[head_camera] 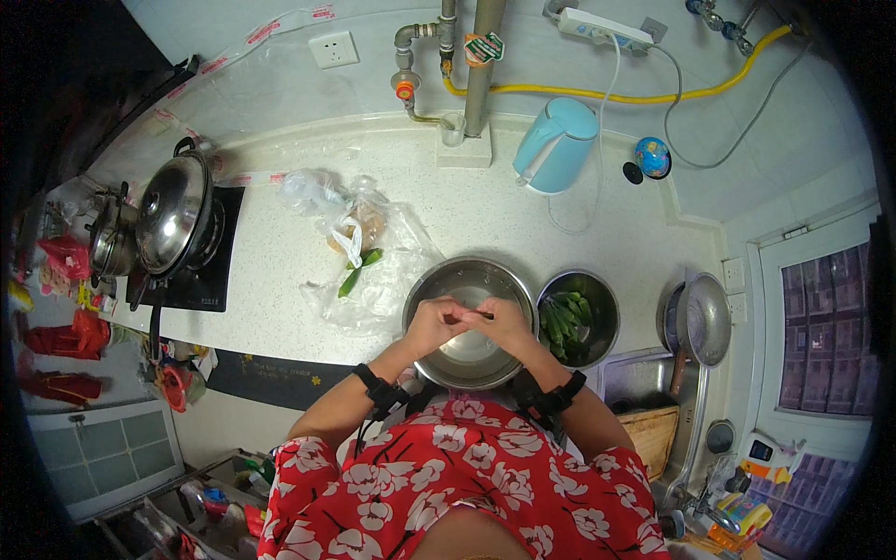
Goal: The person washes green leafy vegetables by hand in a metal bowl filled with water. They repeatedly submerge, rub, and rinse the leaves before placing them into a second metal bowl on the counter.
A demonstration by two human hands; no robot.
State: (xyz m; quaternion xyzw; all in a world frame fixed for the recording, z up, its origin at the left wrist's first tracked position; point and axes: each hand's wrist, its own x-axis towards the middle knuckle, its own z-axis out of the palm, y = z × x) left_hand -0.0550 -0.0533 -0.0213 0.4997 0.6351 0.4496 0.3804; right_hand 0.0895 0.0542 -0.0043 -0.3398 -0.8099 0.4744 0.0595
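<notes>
Both hands meet over a wide stainless steel bowl (pixel 470 367) at the counter's front edge. The fingertips of my left hand (pixel 435 323) and my right hand (pixel 500 323) touch, pinching something small and dark that the fingers mostly hide. The bowl looks to hold a little water. Touching or close to its right side stands a smaller steel bowl (pixel 614 329) with several green pods or peppers (pixel 563 322) in it. To the left, two green pieces (pixel 350 281) lie on a clear plastic bag (pixel 371 308), below a tied bag with a brownish item (pixel 371 224).
A lidded wok (pixel 173 213) and a steel pot (pixel 112 238) stand at the left by a black cooktop (pixel 227 259). Behind the bowls is a blue kettle (pixel 558 147). At the right are a sink (pixel 633 371), a pan (pixel 707 318) and a wooden cutting board (pixel 647 434).
</notes>
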